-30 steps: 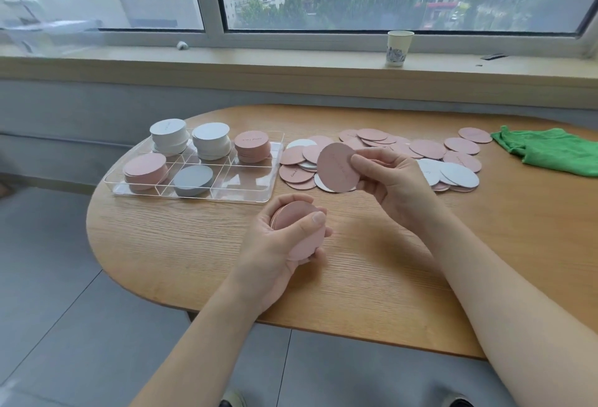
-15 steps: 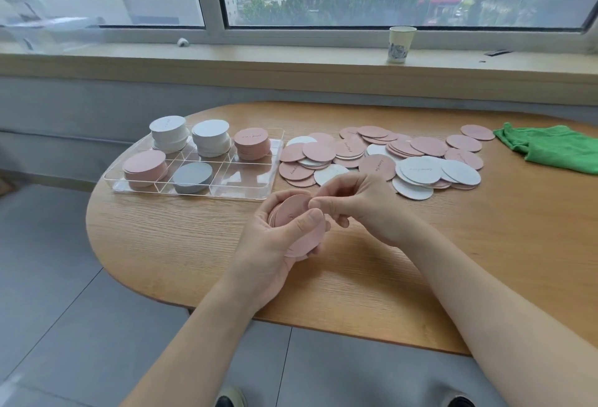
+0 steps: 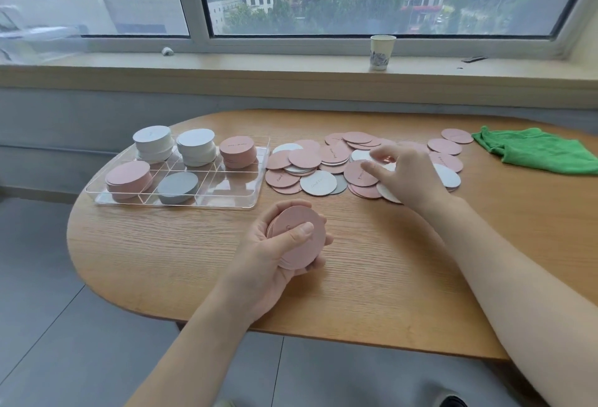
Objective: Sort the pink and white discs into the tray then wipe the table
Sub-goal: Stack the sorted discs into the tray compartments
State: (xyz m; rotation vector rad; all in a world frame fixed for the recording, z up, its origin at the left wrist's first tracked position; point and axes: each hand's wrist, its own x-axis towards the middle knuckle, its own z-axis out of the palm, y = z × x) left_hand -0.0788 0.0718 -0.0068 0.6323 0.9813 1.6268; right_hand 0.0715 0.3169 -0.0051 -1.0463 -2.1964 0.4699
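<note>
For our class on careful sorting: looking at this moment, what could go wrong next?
1. The left hand grips a thick pink stack with only the thumb on top; discs may fan out and slip.
2. The right hand reaches into the overlapping loose pile; pink and white discs may lift together and get mis-sorted.
3. Tall white stacks rise above the tray walls and could topple if bumped.

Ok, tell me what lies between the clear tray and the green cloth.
Head view: the loose pile of pink and white discs on the table, with the right hand reaching into it.

Head view, down over table [image 3: 356, 277]
</note>
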